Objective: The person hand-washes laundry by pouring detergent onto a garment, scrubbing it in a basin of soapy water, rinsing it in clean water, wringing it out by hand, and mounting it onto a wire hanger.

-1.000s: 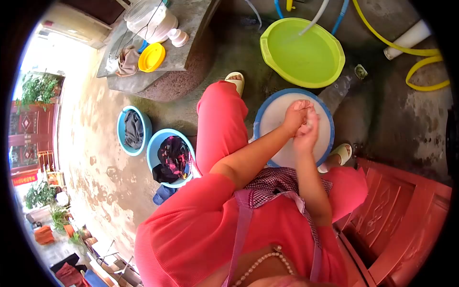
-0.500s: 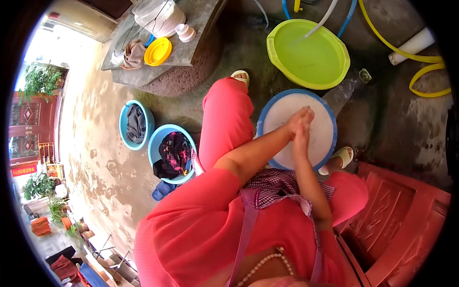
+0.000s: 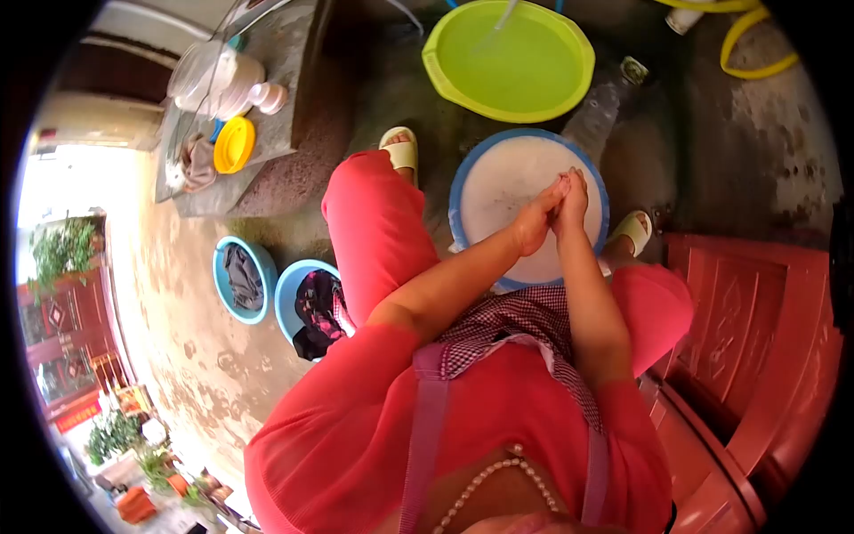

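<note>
A blue-rimmed basin [image 3: 485,178] full of whitish, sudsy water stands between my knees. Over its right part, my left hand [image 3: 535,221] and my right hand [image 3: 573,198] are pressed together, fingers closed against each other. Whatever lies between the palms, if anything, is hidden. Just beyond is a lime-green basin [image 3: 583,67] of water, with a hose end hanging into it. A clear plastic bottle [image 3: 594,116] lies beside both basins. My checked apron [image 3: 525,313] covers my lap.
Two light-blue tubs stand at left: one tub [image 3: 267,267] with dark grey cloth, the other tub [image 3: 285,307] with black and pink clothes. A stone slab [image 3: 294,98] holds a yellow lid [image 3: 234,145] and a jar. Red wooden furniture [image 3: 747,338] stands close on my right.
The view has shifted, so the basins appear higher and further left. My hands stay together over the suds, now turned more palm to palm, with the left wrist bent.
</note>
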Demonstrator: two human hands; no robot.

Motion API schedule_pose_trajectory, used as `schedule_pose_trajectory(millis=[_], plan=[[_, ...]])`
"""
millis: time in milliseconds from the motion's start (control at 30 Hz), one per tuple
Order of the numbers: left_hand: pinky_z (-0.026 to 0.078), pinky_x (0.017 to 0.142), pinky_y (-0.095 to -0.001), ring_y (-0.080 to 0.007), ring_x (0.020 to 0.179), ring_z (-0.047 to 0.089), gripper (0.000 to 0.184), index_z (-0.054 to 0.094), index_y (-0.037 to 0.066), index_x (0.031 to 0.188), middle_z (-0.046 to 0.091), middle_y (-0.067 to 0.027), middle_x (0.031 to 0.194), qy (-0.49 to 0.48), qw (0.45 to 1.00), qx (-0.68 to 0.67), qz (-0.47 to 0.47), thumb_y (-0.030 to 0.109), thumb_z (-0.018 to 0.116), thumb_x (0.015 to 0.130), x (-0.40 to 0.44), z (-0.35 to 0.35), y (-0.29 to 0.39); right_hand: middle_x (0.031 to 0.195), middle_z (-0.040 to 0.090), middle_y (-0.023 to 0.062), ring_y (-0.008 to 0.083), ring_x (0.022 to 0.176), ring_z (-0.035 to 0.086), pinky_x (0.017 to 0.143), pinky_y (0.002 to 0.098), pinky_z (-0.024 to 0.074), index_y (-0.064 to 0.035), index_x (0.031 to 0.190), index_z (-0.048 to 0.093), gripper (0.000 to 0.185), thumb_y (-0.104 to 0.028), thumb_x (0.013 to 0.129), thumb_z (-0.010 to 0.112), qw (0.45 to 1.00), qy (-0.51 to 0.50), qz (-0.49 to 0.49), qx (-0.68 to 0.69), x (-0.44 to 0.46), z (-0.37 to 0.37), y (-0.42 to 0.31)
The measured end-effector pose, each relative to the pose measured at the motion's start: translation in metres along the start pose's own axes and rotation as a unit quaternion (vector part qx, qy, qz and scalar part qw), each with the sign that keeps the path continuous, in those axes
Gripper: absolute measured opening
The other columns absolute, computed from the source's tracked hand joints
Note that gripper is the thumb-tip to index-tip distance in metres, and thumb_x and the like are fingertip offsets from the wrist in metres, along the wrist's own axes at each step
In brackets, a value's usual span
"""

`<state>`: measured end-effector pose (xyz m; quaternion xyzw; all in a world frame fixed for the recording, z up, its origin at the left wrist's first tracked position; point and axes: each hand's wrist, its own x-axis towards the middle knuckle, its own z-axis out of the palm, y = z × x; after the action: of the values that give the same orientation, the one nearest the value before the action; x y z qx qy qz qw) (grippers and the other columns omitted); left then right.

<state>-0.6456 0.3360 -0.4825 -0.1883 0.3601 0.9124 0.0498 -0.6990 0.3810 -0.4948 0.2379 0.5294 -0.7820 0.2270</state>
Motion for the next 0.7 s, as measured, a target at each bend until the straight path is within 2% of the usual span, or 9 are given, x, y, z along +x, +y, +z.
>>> schedule_pose_trajectory(millis=[67, 100, 133, 200, 267, 400, 467, 667, 700], plan=[[0.042, 0.087, -0.031, -0.0169, 0.095, 0.053, 0.047, 0.048, 0.011, 0.122, 0.057, -0.0033, 0.106, 0.026, 0.988, -0.102, -0.114, 0.044, 0.048, 0.088, -0.005, -0.013, 0.007, 0.105, 0.057, 0.0143, 0.0288, 0.096, 0.053, 0.087, 0.035, 0.0413, 0.0026, 0.107, 0.053, 0.038, -0.027, 0.088, 0.04, 0.991, 0.025, -0.107, -0.073, -0.004, -0.006, 0.019], [0.043, 0.084, -0.0306, -0.0167, 0.09, 0.054, 0.048, 0.047, 0.012, 0.124, 0.057, -0.0026, 0.102, 0.039, 0.972, -0.151, -0.175, 0.044, 0.049, 0.088, -0.002, -0.023, 0.014, 0.103, 0.057, 0.0149, 0.0284, 0.094, 0.053, 0.087, 0.0345, 0.0415, 0.0029, 0.106, 0.053, 0.037, -0.024, 0.088, 0.036, 0.927, 0.02, -0.279, -0.249, -0.016, 0.009, 0.044], [0.043, 0.083, -0.0296, -0.016, 0.088, 0.054, 0.05, 0.043, 0.01, 0.127, 0.057, -0.0018, 0.104, -0.185, 0.916, -0.334, -0.124, 0.039, 0.05, 0.087, 0.032, -0.059, 0.005, 0.101, 0.057, 0.0163, 0.0285, 0.094, 0.053, 0.086, 0.0346, 0.0417, 0.0031, 0.105, 0.053, 0.037, -0.024, 0.088, 0.034, 0.899, -0.002, -0.376, -0.224, -0.034, 0.028, 0.055], [0.042, 0.079, -0.0276, -0.0144, 0.083, 0.054, 0.05, 0.04, 0.007, 0.13, 0.058, -0.0009, 0.105, -0.251, 0.88, -0.399, -0.049, 0.03, 0.051, 0.087, 0.05, -0.076, -0.011, 0.1, 0.057, 0.0181, 0.0281, 0.094, 0.053, 0.086, 0.0342, 0.0418, 0.003, 0.106, 0.053, 0.038, -0.023, 0.088, 0.032, 0.872, -0.034, -0.441, -0.208, -0.038, 0.022, 0.056], [0.043, 0.071, -0.0256, -0.0126, 0.078, 0.053, 0.048, 0.04, 0.005, 0.13, 0.059, -0.0005, 0.103, 0.028, 0.989, -0.14, -0.023, 0.022, 0.051, 0.086, 0.027, -0.034, 0.016, 0.1, 0.056, 0.0183, 0.0269, 0.094, 0.053, 0.084, 0.0335, 0.0422, 0.0021, 0.107, 0.052, 0.038, -0.024, 0.087, 0.033, 0.891, -0.043, -0.405, -0.203, -0.014, 0.014, 0.053], [0.043, 0.074, -0.0252, -0.0102, 0.086, 0.052, 0.044, 0.042, 0.003, 0.127, 0.055, -0.002, 0.11, -0.065, 0.993, -0.061, -0.076, 0.012, 0.047, 0.084, 0.001, -0.027, 0.002, 0.095, 0.056, 0.0163, 0.0245, 0.084, 0.055, 0.073, 0.0341, 0.0459, 0.0, 0.109, 0.052, 0.041, -0.032, 0.087, 0.038, 0.894, -0.038, -0.41, -0.179, -0.008, 0.019, 0.07], [0.042, 0.082, -0.0244, -0.0111, 0.081, 0.052, 0.045, 0.04, 0.003, 0.129, 0.057, -0.0015, 0.107, -0.046, 0.981, -0.166, -0.086, 0.014, 0.047, 0.085, 0.015, -0.062, 0.01, 0.092, 0.055, 0.015, 0.0232, 0.078, 0.056, 0.066, 0.0345, 0.0481, -0.0012, 0.109, 0.052, 0.043, -0.036, 0.087, 0.04, 0.89, -0.032, -0.42, -0.171, -0.011, 0.022, 0.078], [0.041, 0.088, -0.0264, -0.0149, 0.093, 0.054, 0.037, 0.046, 0.005, 0.123, 0.057, -0.0027, 0.11, -0.048, 0.991, -0.113, -0.046, 0.018, 0.046, 0.089, 0.004, -0.035, 0.013, 0.109, 0.052, 0.0156, 0.0273, 0.101, 0.051, 0.086, 0.0332, 0.0415, -0.0014, 0.112, 0.047, 0.038, -0.031, 0.091, 0.038, 0.996, 0.004, -0.019, 0.087, 0.0, -0.003, 0.028], [0.041, 0.089, -0.0273, -0.0158, 0.097, 0.054, 0.036, 0.047, 0.005, 0.122, 0.056, -0.0029, 0.112, -0.034, 0.994, -0.08, -0.061, 0.019, 0.046, 0.089, -0.005, -0.019, 0.011, 0.109, 0.051, 0.016, 0.0283, 0.103, 0.049, 0.088, 0.0335, 0.0393, -0.0013, 0.112, 0.046, 0.036, -0.029, 0.09, 0.039, 0.997, 0.008, -0.057, 0.043, 0.005, -0.006, 0.027]])
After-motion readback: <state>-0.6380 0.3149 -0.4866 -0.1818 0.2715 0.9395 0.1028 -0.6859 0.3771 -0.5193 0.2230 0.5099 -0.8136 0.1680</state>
